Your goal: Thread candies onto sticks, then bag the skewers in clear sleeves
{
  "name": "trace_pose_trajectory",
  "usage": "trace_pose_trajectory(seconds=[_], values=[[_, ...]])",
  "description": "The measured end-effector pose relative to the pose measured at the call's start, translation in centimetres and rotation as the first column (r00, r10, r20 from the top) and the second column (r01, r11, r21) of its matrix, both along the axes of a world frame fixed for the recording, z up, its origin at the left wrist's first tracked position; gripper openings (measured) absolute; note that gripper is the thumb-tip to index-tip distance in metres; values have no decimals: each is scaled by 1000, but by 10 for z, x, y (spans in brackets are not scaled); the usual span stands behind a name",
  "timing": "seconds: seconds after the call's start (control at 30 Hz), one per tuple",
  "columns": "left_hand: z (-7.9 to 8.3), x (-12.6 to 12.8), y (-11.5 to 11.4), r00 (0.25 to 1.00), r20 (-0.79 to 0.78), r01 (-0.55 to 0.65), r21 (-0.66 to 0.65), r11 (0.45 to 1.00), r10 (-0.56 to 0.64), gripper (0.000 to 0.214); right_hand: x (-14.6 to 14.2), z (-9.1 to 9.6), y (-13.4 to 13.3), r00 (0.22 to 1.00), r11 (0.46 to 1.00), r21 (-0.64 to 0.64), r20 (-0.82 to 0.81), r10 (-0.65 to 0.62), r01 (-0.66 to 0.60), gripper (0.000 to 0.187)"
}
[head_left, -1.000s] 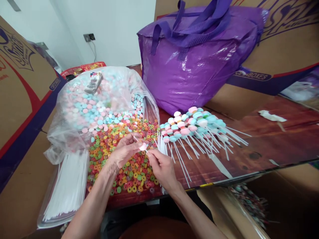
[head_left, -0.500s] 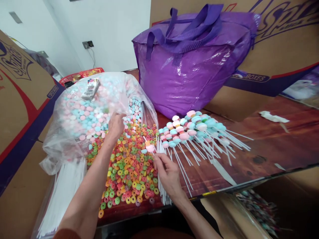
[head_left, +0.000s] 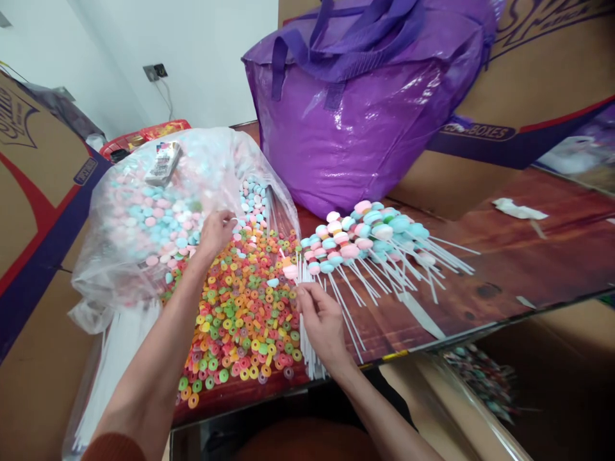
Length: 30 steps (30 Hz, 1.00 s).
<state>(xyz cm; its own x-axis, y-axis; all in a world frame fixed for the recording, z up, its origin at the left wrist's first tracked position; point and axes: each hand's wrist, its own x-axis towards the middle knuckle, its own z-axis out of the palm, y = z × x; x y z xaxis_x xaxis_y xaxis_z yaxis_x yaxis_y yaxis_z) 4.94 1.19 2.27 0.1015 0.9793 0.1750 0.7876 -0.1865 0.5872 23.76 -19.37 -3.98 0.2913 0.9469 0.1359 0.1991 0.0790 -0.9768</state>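
Observation:
My right hand pinches a white stick carrying a pink candy and an orange gummy ring. Over the candy pile, the fingers of my left hand are drawn together; a pale bit shows at the tips, too small to make out. Beneath both hands spread loose multicoloured gummy rings. Pink, blue and white round candies lie in and around a clear plastic bag. Just right of my right hand, finished candy skewers lie stacked, beside a bundle of bare white sticks.
A large purple bag stands behind the skewers, with cardboard boxes to its right and another box at left. More white sticks lie by my left forearm. A small packet rests on the plastic bag.
The view has shifted a little, so the scene sits further left and higher. My right hand keeps its stick. My left hand stays over the candies with its fingers together.

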Motion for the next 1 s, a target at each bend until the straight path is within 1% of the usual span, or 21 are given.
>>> trace_pose_trajectory(seconds=[0.03,0.07,0.1,0.13,0.2,0.23,0.27,0.33,0.4,0.6,0.73,0.83,0.9,1.0], values=[[3,3,-10,995,75,78,-61,995,-73,17,0,0,0,1000,1000,6,-6,-15,15,26],[5,7,-21,978,141,174,-137,975,-155,15,0,1,1,1000,1000,11,-13,-26,26,26],[6,12,-33,952,188,277,-203,939,-241,14,0,1,1,999,999,15,-19,-33,34,25],[6,16,-44,929,203,355,-262,897,-308,13,0,1,1,999,999,16,-25,-37,37,25],[3,25,-64,892,188,451,-317,834,-411,15,0,0,1,999,999,19,-28,-36,36,24],[-1,29,-72,873,183,488,-311,816,-452,18,0,-1,1,999,999,20,-23,-36,36,24],[-5,33,-78,860,174,510,-287,811,-479,20,-1,-1,0,999,999,22,-18,-37,37,23],[-12,37,-86,850,138,527,-232,818,-508,23,-1,-2,0,999,999,28,-8,-43,43,23],[-16,38,-91,846,96,531,-220,818,-524,23,-1,-1,0,999,999,32,-6,-42,42,23],[-11,33,-99,805,67,586,-242,773,-589,20,-2,1,1,999,999,34,-11,-34,34,25],[-10,36,-104,778,54,614,-275,740,-625,17,-1,1,0,1000,999,29,-15,-27,27,24],[-11,38,-111,755,70,647,-243,723,-652,10,-1,2,0,1000,999,30,-9,-30,30,24],[-13,38,-117,755,80,650,-218,728,-650,7,-1,2,0,999,999,31,0,-32,32,24],[-16,35,-127,787,86,613,-211,761,-611,11,0,1,0,999,999,24,18,-34,33,24]])
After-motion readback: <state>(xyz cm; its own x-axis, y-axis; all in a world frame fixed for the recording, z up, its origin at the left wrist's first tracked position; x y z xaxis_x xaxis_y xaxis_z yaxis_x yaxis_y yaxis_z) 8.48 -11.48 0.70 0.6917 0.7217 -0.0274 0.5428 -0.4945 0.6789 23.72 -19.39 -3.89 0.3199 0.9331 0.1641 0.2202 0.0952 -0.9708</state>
